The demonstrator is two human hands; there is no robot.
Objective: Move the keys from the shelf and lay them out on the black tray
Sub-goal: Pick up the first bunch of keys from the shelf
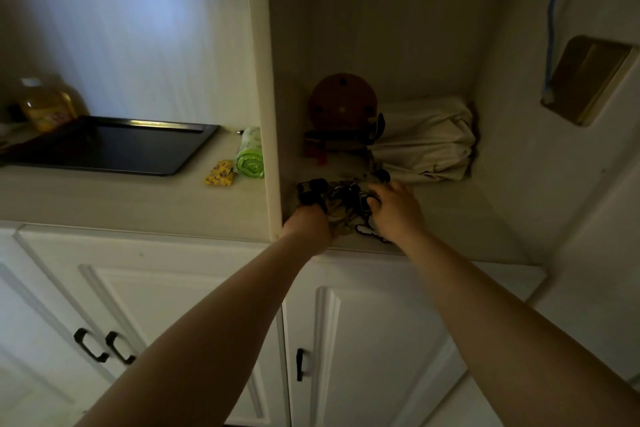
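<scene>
A dark bunch of keys (341, 192) with black fobs lies near the front of the shelf (450, 215) in the open cabinet niche. My left hand (308, 224) is closed around the bunch's left side, where a black fob sticks up. My right hand (393, 208) grips the right side of the same bunch, fingers curled over the metal. A small white pixel-pattern tag (369, 231) shows between my wrists. The black tray (114, 146) sits bare on the counter to the left, beyond the white divider panel (266, 115).
On the shelf behind the keys stand a round brown wooden piece (343, 101), a small red item (313, 147) and a folded cream umbrella (426, 142). Beside the tray lie a green bag roll (250, 158), a yellow packet (220, 173) and an oil bottle (46, 104).
</scene>
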